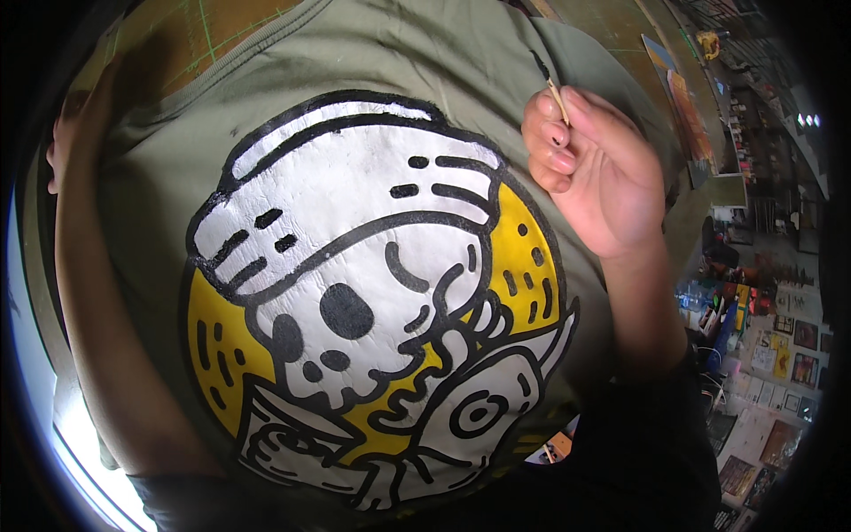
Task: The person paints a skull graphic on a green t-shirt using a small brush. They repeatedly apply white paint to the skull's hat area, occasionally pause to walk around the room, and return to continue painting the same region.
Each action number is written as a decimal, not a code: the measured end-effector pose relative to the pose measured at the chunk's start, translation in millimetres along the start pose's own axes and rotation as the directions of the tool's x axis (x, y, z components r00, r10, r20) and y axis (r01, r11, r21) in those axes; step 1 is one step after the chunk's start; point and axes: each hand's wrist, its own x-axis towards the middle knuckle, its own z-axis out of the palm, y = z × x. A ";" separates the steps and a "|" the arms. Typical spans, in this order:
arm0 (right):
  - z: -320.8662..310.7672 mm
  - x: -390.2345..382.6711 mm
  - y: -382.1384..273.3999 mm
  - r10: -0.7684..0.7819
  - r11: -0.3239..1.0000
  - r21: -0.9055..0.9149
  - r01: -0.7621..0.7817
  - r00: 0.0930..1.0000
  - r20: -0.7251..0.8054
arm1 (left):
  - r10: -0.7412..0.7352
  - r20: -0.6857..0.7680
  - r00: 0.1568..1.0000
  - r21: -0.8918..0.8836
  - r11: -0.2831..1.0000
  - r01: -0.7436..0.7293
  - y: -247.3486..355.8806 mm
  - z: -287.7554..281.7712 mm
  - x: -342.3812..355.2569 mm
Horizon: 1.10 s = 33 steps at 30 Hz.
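Note:
An olive-green shirt (496, 53) lies spread in front of me, with a large painted skull print (355, 266) in white and black on a yellow disc. My right hand (596, 155) is raised over the shirt's upper right, beside the print. Its thumb and fingers pinch a thin, pale wooden stick (558, 97) with a dark tip; whether that tip has bristles I cannot make out. A black smudge marks one fingertip. My left hand (80, 124) is at the shirt's far left edge, in shadow. Its fingers are mostly hidden there, so its grip is unclear.
Under the shirt's top edge shows a brown cutting mat (191, 35) with green grid lines. Flat boards (683, 106) lie past my right hand. Farther right is a cluttered room with a blue bottle (696, 297), shelves and pictures on the floor or wall.

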 end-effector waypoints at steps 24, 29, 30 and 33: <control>-28.1 -0.9 -5.9 -0.011 0.889 0.457 0.008 1.000 0.004 | 0.042 -0.046 0.998 -0.154 0.987 -0.049 13.8 9.8 -32.0; -10.2 -51.7 -43.1 -0.208 0.765 0.606 0.216 0.974 -0.085 | -0.009 -0.129 0.992 -0.272 0.962 -0.026 -7.3 -7.0 -26.5; -7.0 -69.3 -46.7 -0.243 0.735 0.628 0.256 0.964 -0.109 | -0.027 -0.080 0.996 -0.281 0.960 0.004 -3.4 -6.5 -29.4; -1.0 -143.7 -39.4 -0.350 0.665 0.599 0.445 0.895 -0.277 | -0.053 0.037 0.998 -0.307 0.950 0.062 8.1 -16.8 -43.0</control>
